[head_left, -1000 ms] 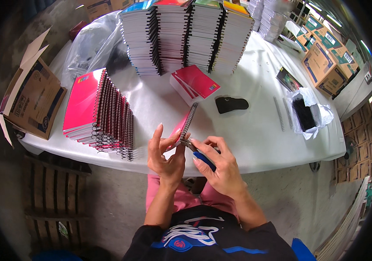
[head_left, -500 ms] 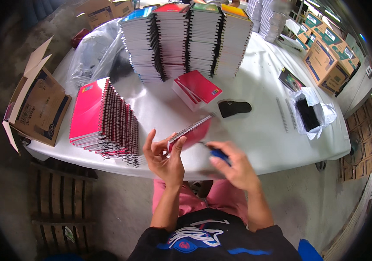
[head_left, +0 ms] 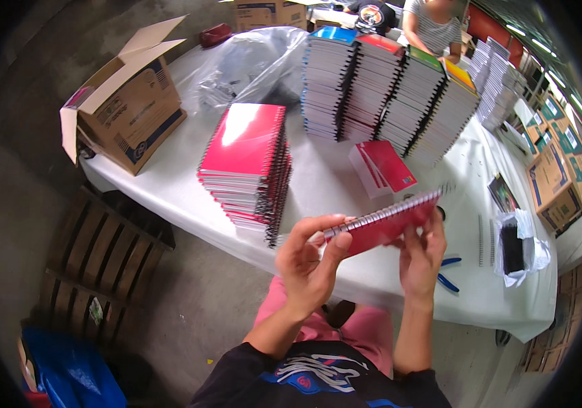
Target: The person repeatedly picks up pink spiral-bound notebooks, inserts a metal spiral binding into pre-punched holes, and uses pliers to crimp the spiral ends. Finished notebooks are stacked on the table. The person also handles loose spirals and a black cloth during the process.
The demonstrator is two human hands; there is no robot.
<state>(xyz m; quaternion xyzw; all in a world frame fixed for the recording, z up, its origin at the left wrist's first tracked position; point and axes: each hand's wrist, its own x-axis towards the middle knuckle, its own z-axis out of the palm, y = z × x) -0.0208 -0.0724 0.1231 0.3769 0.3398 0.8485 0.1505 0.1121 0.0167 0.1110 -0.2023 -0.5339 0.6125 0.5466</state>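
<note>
A red spiral notebook (head_left: 389,227) is held above the near edge of the table, tilted, its wire coil along the upper side. My left hand (head_left: 312,262) pinches its left end between thumb and fingers. At the other end, my right hand (head_left: 421,255) grips the notebook, the fingers partly behind it. Blue-handled pliers (head_left: 449,283) lie on the table just right of my right hand, their jaws hidden. Beyond the notebook rests a small pile of red-covered books (head_left: 387,171). To the left stands a tall stack of red spiral notebooks (head_left: 244,146).
Tall notebook stacks (head_left: 389,88) with several cover colours stand at the back. An open carton (head_left: 134,112) and a clear plastic bag (head_left: 246,64) are at left. Loose coils (head_left: 486,241) lie beside a white-wrapped black bundle (head_left: 512,248). A person (head_left: 434,30) is behind the table.
The pliers have left my right hand and lie on the table. That hand now holds the notebook with my left. My view has swung to the left.
</note>
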